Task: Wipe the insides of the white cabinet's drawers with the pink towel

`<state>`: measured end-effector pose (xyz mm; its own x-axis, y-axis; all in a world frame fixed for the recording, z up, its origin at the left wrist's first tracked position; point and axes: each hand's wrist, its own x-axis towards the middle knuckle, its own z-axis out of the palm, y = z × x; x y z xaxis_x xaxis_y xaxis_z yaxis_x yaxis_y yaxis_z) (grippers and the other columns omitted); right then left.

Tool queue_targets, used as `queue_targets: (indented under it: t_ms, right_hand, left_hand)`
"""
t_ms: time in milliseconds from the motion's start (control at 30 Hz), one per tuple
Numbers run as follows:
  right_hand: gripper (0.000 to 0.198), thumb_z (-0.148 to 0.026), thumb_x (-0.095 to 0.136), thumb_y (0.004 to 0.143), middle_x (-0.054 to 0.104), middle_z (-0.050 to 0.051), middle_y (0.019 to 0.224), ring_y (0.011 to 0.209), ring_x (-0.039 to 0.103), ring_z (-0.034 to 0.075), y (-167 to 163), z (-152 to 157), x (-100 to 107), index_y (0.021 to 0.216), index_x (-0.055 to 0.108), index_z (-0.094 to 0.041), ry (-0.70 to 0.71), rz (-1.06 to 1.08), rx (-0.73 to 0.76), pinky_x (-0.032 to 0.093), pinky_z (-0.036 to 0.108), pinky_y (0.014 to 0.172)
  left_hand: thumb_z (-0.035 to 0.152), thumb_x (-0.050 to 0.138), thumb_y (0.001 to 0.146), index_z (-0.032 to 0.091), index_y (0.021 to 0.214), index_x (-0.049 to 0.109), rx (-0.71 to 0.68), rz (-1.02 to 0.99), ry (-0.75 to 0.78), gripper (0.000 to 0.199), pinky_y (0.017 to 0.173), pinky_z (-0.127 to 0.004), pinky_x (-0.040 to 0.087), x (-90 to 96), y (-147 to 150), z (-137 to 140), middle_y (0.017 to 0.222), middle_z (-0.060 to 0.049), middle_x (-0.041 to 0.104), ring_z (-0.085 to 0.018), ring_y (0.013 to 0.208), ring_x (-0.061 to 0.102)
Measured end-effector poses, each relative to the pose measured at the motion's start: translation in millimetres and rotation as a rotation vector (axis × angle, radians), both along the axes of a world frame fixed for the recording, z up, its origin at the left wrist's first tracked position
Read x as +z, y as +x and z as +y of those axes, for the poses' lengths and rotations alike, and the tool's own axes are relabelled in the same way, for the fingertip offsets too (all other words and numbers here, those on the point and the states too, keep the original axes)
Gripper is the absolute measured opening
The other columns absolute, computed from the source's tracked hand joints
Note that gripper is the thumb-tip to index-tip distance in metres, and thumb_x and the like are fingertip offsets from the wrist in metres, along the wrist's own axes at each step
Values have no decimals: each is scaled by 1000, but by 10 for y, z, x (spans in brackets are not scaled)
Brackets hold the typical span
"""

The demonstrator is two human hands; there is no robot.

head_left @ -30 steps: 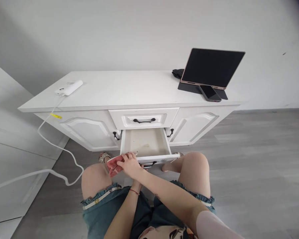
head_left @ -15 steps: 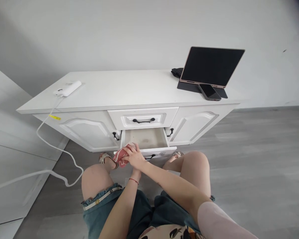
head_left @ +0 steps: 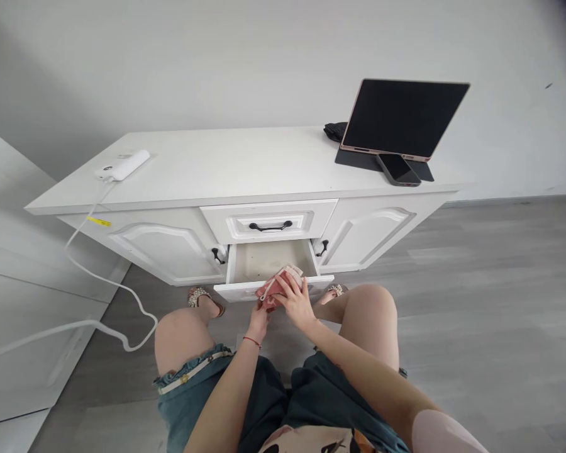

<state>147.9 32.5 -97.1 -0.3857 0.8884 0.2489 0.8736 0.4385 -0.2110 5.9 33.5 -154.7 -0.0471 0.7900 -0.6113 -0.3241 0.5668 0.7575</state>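
A folded pink-red cloth (head_left: pixel 274 287) with white trim is held between my two hands, above the front of the open lower drawer (head_left: pixel 245 258). My left hand (head_left: pixel 260 319) grips its lower left corner from below; some of those fingers are hidden by the cloth. Over its right side lies my right hand (head_left: pixel 295 304), fingers bent around and pressing on it. Part of the drawer's front panel and handle is covered by the cloth and hands. The visible drawer floor is pale, with small marks.
A white cabinet (head_left: pixel 217 163) carries a white power bank (head_left: pixel 122 166) with a long white cable (head_left: pixel 101 277) on the left. On the right stand a tablet-like screen (head_left: pixel 405 116), a phone (head_left: pixel 399 170) and a black item (head_left: pixel 334 131). My knees flank the drawer.
Both hands and the cloth have shifted; the cloth went right, from the drawer's left corner to its middle front. My right hand has moved right, uncovering my left hand.
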Motion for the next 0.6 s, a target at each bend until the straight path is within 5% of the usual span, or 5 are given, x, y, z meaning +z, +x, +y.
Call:
queue_targets:
  t_ms: [300, 600]
  right_hand:
    - [33, -7, 51, 75, 45, 7, 133, 132, 28, 29, 434, -190, -215, 89, 73, -28, 133, 178, -544, 9, 58, 109]
    - [29, -10, 45, 69, 42, 15, 123, 119, 35, 32, 429, -203, -468, 81, 70, -18, 117, 549, -812, 30, 51, 99]
  left_hand:
    - [56, 74, 58, 23, 77, 52, 30, -24, -42, 43, 75, -31, 38, -134, -21, 34, 92, 0, 63, -17, 84, 64]
    - [59, 74, 57, 24, 81, 55, 6, -14, -39, 47, 71, -28, 38, -118, -26, 19, 97, -1, 61, -16, 84, 64]
